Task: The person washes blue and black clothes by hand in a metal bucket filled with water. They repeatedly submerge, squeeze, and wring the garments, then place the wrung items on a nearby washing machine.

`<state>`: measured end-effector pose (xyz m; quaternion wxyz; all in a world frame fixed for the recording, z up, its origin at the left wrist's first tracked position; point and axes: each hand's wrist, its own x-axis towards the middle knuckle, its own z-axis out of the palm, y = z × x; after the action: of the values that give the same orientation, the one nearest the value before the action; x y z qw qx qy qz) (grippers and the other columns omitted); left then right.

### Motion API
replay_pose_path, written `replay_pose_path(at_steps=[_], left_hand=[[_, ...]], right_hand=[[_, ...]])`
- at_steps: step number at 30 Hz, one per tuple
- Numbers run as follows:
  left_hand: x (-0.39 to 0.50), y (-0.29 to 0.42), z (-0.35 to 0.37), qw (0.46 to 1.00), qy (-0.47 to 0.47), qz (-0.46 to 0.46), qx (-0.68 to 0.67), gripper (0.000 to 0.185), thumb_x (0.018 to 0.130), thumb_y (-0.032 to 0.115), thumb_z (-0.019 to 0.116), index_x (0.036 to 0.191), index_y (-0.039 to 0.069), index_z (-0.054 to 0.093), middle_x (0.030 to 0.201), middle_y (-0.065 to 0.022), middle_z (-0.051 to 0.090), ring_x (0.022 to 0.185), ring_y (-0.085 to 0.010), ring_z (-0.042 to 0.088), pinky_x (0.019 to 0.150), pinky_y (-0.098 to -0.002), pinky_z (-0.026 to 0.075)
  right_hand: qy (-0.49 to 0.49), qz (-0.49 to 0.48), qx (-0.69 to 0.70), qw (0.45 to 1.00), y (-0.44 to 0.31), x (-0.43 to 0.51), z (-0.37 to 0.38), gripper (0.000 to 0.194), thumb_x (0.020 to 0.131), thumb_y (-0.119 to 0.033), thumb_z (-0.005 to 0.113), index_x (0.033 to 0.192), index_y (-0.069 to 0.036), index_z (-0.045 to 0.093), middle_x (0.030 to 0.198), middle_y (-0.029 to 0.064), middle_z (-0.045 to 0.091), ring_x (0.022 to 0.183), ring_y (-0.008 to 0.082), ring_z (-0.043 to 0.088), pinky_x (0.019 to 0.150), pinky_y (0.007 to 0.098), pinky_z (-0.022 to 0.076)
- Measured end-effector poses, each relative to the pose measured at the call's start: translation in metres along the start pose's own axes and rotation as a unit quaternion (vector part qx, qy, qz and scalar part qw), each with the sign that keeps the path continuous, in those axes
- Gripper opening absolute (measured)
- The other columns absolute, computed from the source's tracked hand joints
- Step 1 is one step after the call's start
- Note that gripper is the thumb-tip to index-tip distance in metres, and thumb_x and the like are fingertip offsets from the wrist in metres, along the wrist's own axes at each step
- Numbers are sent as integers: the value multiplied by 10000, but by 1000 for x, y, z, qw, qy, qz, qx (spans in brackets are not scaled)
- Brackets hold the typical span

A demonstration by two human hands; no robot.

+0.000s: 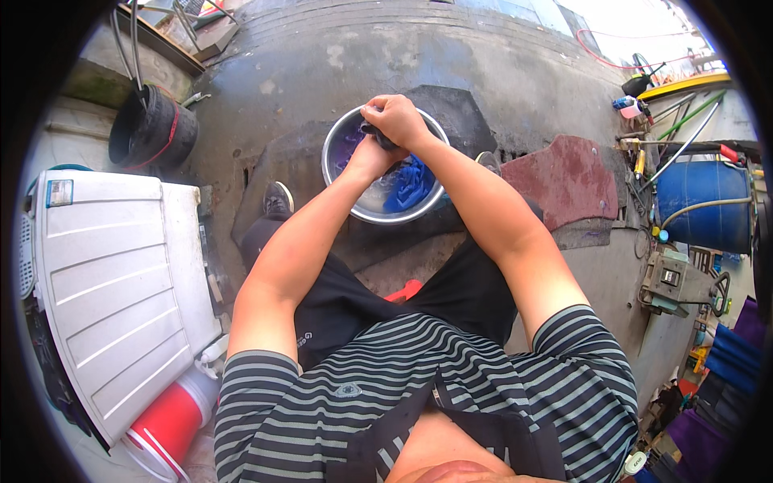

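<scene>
A round metal basin [329, 172] stands on the floor between my feet. Blue cloth [412, 186] lies in its right part, in water, and purple cloth [347, 143] shows at its left side. Over the basin my left hand [373, 158] and my right hand [395, 118] are close together, both closed on a dark wet cloth [383, 137] between them. The right hand is farther from me, above the left. Parts of the dark cloth are hidden by the fingers.
A white ribbed plastic lid or cabinet [115, 259] and a red bucket [169, 422] stand at left, a black bucket [154, 130] beyond. Dark mats [450, 108] and a reddish mat [561, 181] cover the floor. A blue barrel [700, 205] and a bench vise [676, 281] are at right.
</scene>
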<state>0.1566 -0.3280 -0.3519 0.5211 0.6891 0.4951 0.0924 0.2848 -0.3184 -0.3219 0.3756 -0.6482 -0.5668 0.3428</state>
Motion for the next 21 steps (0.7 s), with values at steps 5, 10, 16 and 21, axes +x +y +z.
replay_pose_path(at_steps=[5,10,16,21], left_hand=[[10,-9,3,998,46,-2,33,722,778,453,897,1237,-64,688,1163,-252,774,1176,-389,731,975,-429,565],[17,-19,14,991,117,-10,61,624,798,409,879,1202,-33,708,1133,-263,774,1147,-402,733,953,-469,569],[17,-15,10,992,117,27,32,606,809,402,879,1192,-33,702,1102,-263,777,1119,-407,743,922,-469,569],[4,18,-12,995,81,65,-14,504,815,366,867,1128,-4,727,1009,-151,792,960,-277,771,834,-404,576]], right_hand=[[47,-2,-40,998,-1,5,5,277,923,-285,697,1025,-62,825,974,224,777,925,391,767,875,424,601],[65,-13,-49,997,0,7,9,273,926,-285,693,1022,-65,823,964,222,777,915,391,768,872,429,601],[40,11,-28,999,-8,10,2,268,917,-290,708,1007,-65,822,911,196,782,843,346,772,827,412,602],[30,-11,55,998,-17,16,-19,280,909,-308,759,1002,-50,818,870,138,788,769,224,738,765,345,580]])
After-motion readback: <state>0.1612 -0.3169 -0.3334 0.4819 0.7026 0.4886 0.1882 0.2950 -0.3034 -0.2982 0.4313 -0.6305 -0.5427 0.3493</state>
